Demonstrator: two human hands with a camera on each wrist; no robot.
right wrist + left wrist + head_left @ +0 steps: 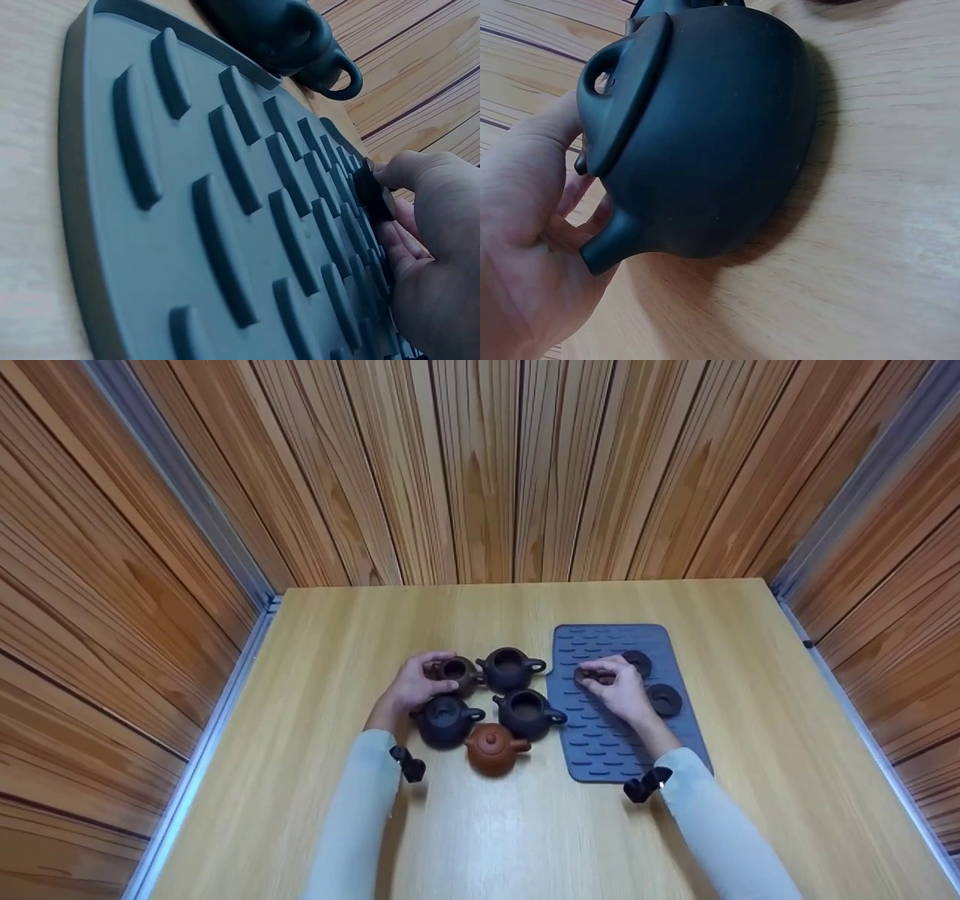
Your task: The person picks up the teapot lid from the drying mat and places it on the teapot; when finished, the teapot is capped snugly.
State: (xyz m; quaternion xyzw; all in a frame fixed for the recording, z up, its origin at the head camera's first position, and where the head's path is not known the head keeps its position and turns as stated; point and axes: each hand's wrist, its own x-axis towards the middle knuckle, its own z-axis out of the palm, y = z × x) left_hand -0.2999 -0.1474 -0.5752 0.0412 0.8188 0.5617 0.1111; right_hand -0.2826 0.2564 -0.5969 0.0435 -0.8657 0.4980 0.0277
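Pale wood makes up the table (285, 810) in the head view, with five teapots crowded near its middle. The left hand (415, 682) holds the lidless brown teapot (466, 685), thumb on the near side, fingers on the far side. The far dark teapot (510, 683) closes off its right; the lidded dark teapot (442, 732) sits just nearer, then the orange teapot (491, 758) and the lidless near dark teapot (529, 729). The brown teapot's length runs left to right; whether spout or handle points right, I cannot tell. Over the grey mat (604, 761), the right hand (621, 690) narrowly pinches a small lid (581, 676), with a far lid (640, 661) and near lid (666, 700) at right. Tabletop stretches from the cluster to the left edge.

From the left wrist, the lidded dark teapot fills the middle, spout toward the palm, mostly hiding the brown one.

The right wrist view shows the pinched lid nearly edge-on between thumb and fingers, above ridges bounded by the mat's raised rim.
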